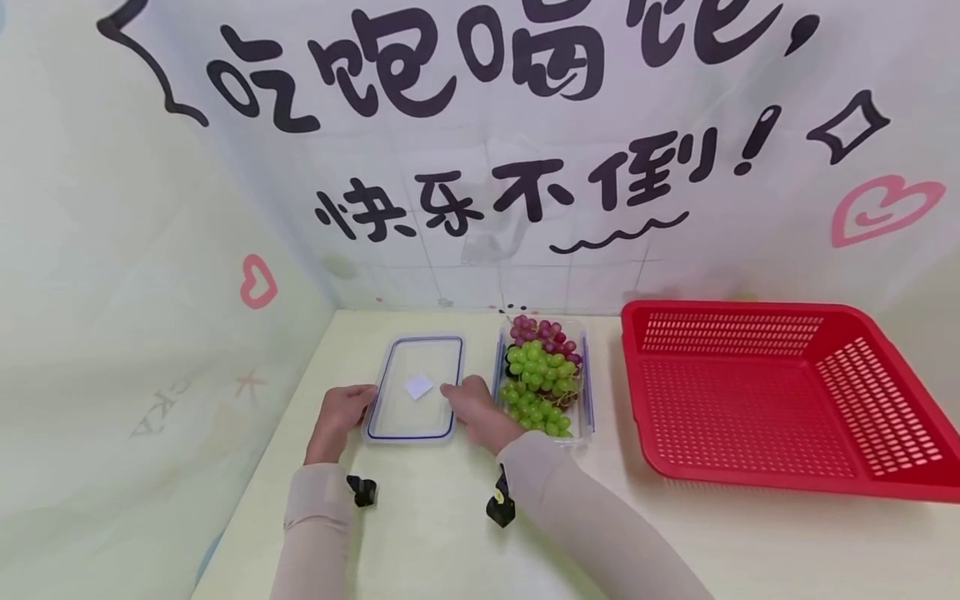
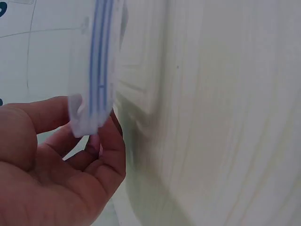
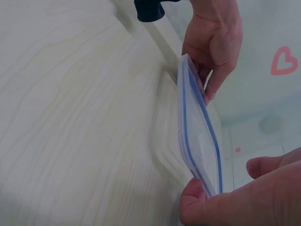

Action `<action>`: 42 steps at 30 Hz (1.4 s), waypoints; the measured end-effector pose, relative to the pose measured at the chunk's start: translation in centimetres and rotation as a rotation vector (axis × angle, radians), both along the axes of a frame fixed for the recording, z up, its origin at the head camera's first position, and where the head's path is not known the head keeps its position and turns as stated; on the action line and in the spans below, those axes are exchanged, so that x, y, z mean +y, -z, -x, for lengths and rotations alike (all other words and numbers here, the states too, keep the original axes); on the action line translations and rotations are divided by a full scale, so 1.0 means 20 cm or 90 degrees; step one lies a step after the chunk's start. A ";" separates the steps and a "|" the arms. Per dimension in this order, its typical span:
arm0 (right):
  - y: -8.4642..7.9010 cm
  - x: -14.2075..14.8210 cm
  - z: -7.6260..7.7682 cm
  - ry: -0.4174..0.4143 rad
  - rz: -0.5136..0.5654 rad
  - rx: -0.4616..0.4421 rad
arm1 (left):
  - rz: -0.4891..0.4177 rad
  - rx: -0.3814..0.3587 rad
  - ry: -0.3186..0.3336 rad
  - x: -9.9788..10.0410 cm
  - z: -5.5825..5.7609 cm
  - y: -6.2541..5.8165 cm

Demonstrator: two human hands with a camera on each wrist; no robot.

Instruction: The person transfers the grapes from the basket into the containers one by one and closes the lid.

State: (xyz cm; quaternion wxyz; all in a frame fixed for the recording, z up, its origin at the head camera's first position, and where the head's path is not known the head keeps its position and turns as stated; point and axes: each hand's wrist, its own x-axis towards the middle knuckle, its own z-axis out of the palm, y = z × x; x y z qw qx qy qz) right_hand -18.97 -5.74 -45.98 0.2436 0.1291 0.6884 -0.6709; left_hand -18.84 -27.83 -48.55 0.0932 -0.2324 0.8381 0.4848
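Observation:
A clear plastic container lid [image 1: 401, 417] with a blue seal and a small white paper square [image 1: 419, 385] in its middle is held between both hands. My left hand [image 1: 345, 414] grips its left edge, thumb on one side and fingers on the other, as the left wrist view shows of the lid [image 2: 101, 61]. At the opposite edge my right hand [image 1: 483, 410] pinches the lid [image 3: 200, 136]. A shadow beneath suggests it is slightly raised off the table. Right of it stands a clear plastic box [image 1: 589, 400] filled with green grapes [image 1: 538, 367] and red grapes [image 1: 542, 331].
A large red plastic basket [image 1: 750, 417] stands on the right of the pale wooden table [image 1: 427, 525]. Behind the table hangs a printed cloth [image 1: 480, 275] with dark lettering, and another cloth side lies at the left.

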 end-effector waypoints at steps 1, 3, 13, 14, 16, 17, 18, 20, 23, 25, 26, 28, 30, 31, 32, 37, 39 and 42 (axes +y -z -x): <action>0.00 0.00 0.00 0.002 0.001 0.006 | -0.004 -0.003 -0.003 0.00 0.00 0.00; -0.01 0.01 0.01 0.008 -0.001 0.014 | -0.012 -0.002 -0.005 0.00 0.01 -0.01; -0.05 0.01 0.02 0.050 0.008 0.040 | -0.038 -0.010 -0.021 -0.01 0.02 -0.03; -0.05 0.01 0.02 0.049 0.003 0.039 | -0.042 -0.010 -0.021 -0.01 0.02 -0.03; -0.06 0.01 0.01 0.048 -0.011 0.034 | -0.050 -0.009 -0.021 -0.02 0.02 -0.03; -0.06 0.01 0.01 0.048 -0.016 0.031 | -0.057 -0.007 -0.023 -0.02 0.02 -0.04; -0.07 0.01 0.01 0.046 -0.020 0.031 | -0.062 -0.004 -0.023 -0.02 0.02 -0.04; -0.07 0.02 0.01 0.047 -0.025 0.032 | -0.067 0.004 -0.020 -0.02 0.02 -0.06; -0.08 0.03 0.01 0.050 -0.031 0.045 | -0.078 0.015 -0.016 -0.02 0.02 -0.09; -0.09 0.03 0.01 0.049 -0.034 0.056 | -0.079 0.017 -0.011 -0.01 0.01 -0.11; -0.10 0.04 0.01 0.047 -0.035 0.062 | -0.081 0.016 -0.011 -0.01 0.01 -0.12; -0.11 0.04 0.00 0.043 -0.034 0.074 | -0.082 0.014 -0.012 -0.01 0.00 -0.14; -0.12 0.04 0.00 0.039 -0.032 0.084 | -0.080 0.020 -0.009 -0.01 -0.01 -0.15; -0.13 0.05 0.00 0.040 -0.028 0.089 | -0.082 0.025 -0.009 -0.01 -0.01 -0.16; -0.14 0.05 0.01 0.041 -0.026 0.094 | -0.082 0.031 -0.008 0.00 -0.01 -0.17; -0.17 0.10 0.02 0.042 -0.018 0.106 | -0.077 0.060 -0.001 0.02 -0.01 -0.21; -0.19 0.12 0.03 0.037 -0.017 0.108 | -0.073 0.066 0.004 0.03 -0.01 -0.22; -0.21 0.15 0.03 0.029 -0.012 0.119 | -0.070 0.079 0.016 0.05 -0.01 -0.25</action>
